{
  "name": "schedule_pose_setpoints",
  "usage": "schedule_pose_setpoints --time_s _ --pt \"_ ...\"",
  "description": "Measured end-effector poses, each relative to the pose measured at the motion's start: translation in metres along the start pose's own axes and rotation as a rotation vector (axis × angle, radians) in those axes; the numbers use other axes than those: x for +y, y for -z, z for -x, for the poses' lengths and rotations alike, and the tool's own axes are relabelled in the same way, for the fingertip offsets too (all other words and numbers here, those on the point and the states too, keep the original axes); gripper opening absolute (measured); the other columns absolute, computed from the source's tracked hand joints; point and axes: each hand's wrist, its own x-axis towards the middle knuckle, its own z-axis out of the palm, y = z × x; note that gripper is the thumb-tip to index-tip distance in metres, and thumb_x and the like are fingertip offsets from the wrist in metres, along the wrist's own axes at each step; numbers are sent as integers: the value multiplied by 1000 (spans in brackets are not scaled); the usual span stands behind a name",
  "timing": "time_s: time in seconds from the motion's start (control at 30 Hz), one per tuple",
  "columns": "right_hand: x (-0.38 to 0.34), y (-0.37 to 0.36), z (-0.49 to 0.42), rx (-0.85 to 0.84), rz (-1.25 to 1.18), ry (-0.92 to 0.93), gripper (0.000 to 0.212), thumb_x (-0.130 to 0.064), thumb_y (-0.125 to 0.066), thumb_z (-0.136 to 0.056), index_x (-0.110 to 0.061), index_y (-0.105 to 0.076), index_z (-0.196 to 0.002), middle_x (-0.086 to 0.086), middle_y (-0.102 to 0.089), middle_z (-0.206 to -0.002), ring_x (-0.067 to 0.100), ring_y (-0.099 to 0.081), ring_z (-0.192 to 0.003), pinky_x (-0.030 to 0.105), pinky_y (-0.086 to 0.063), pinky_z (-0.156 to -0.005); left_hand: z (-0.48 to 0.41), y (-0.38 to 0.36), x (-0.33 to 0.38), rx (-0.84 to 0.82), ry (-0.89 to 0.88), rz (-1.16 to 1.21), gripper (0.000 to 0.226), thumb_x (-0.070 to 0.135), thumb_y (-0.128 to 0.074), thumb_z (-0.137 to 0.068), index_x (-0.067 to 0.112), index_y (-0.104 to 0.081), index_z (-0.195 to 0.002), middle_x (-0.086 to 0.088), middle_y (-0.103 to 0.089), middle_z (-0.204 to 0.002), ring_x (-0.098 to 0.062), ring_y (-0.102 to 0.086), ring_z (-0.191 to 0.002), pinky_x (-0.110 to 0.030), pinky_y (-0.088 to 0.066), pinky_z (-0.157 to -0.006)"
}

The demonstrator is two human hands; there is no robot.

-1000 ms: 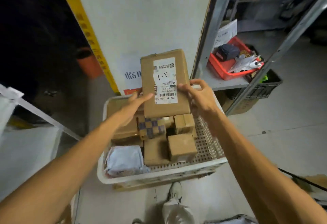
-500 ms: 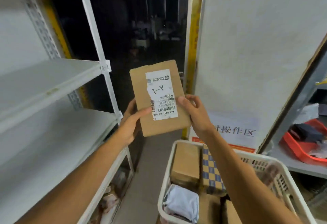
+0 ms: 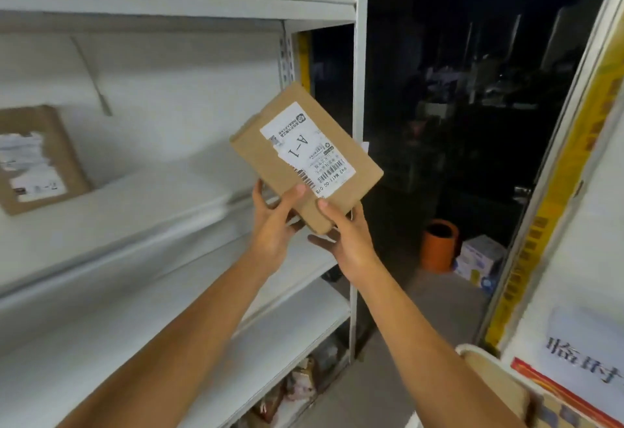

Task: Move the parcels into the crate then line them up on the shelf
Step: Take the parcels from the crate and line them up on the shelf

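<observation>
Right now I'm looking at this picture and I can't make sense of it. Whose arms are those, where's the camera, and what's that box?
There is no machine here. A person wears a wide-angle camera on the head, so you look forward and down along their own bare arms. The left hand and right hand both grip the lower end of a flat brown parcel with a white label reading A-1. It is held tilted in the air in front of a white metal shelf. A second parcel already sits on that shelf, far left. At bottom right, a corner of the pale crate shows.
</observation>
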Motion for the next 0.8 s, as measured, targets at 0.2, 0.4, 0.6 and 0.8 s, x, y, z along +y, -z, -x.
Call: schedule_pose_setpoints --time_s 0.2,0.4,0.6,0.8 --pt "8 -16 -25 -134 0 -13 63 -22 -75 -78 -28 -48 -134 -9 -68 -112 10 -67 -101 41 -56 -88 2 69 70 239 -132 -51 79 38 -68 -71 19 -35 -141 -7 -61 -117 -27 -66 -96 -53 -56 -80" --pt "12 -57 -47 -125 -30 -23 47 -22 -73 -82 -19 -57 -126 -10 -73 -97 16 -67 -100 44 -55 -91 19 128 122 208 -27 -307 61 40 -68 -60 13 -48 -111 -1 -62 -96 -21 -59 -93 -52 -50 -92" --pt "37 -116 -60 -143 -154 -24 22 -20 -68 -87 -25 -65 -108 -4 -72 -106 10 -68 -98 35 -54 -91 27 153 138 310 -174 -467 84 46 -74 -54 15 -38 -124 -6 -61 -112 -23 -66 -101 -46 -54 -89" --pt "65 -156 -86 -317 -104 -222 42 -43 -66 -83 -29 -59 -122 6 -66 -119 26 -62 -109 48 -52 -94 17 197 145 411 -315 -402 89 40 -75 -63 20 -41 -143 2 -70 -109 -18 -68 -100 -46 -57 -84"
